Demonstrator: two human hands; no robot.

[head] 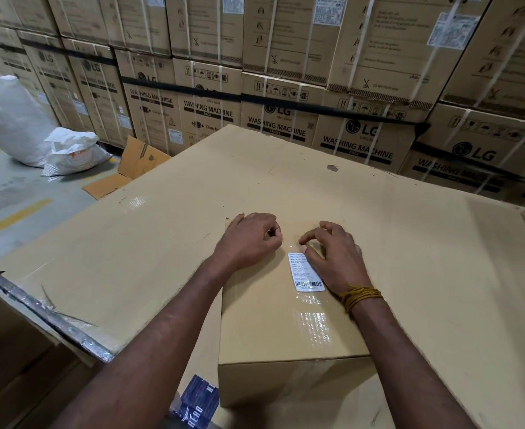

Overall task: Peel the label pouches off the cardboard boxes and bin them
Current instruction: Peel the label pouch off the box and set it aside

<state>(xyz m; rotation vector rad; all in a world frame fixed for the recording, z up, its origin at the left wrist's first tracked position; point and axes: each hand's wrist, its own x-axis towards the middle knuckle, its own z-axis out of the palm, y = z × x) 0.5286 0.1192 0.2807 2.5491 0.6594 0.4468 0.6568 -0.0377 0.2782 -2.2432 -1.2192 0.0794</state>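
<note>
On small box (273, 329) | both hands curled, grip unclear | label (305, 272) part-hidden by right hand (332, 258)

Your two bare forearms reach forward side by side, palms down. Your left hand (248, 239) has its fingers curled under, knuckles up. Your right hand (332, 255) (yellow thread wound round its wrist) arches just to the right of it, fingers bent, tips pointing left.
</note>
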